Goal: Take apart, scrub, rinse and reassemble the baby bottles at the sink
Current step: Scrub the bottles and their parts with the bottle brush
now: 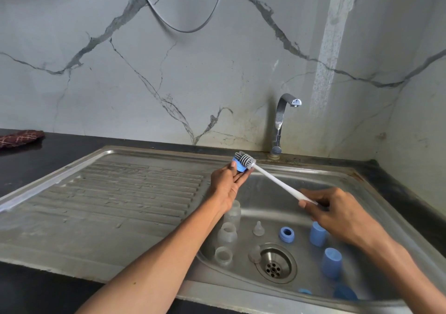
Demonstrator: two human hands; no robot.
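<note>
Left hand [228,181] up over far-left edge of sink basin [342,188], pinching blue bottle ring [239,166] between thumb and fingers. Right hand [337,217] over basin right side, fingers curled round near end of white brush handle [282,185]. Grey bristle head [245,159] pressed against top of the ring, handle slanting down-right to the right hand.

On basin floor, left side: three clear bottle bodies in a near-far row – far one [233,213] partly behind left forearm, middle one [227,235], near one [223,255]. All open-mouthed, upright or tilted hard to tell. Clear nipple [258,228] standing right of middle bottle. Second clear nipple [254,253] lying just beside drain [275,263], touching its left rim. Another blue ring [286,234] far of drain, apart from it. Blue cap [317,234] right of that ring, partly under right hand. Second blue cap [331,263] nearer, right of drain. More blue pieces [344,292] at near-right of basin, cut off by forearm, kind unclear.

Tap [281,120] at far edge, no water visible. Ribbed drainboard [135,188] left of basin. Dark red cloth [20,138] on black counter [24,169], far left.
</note>
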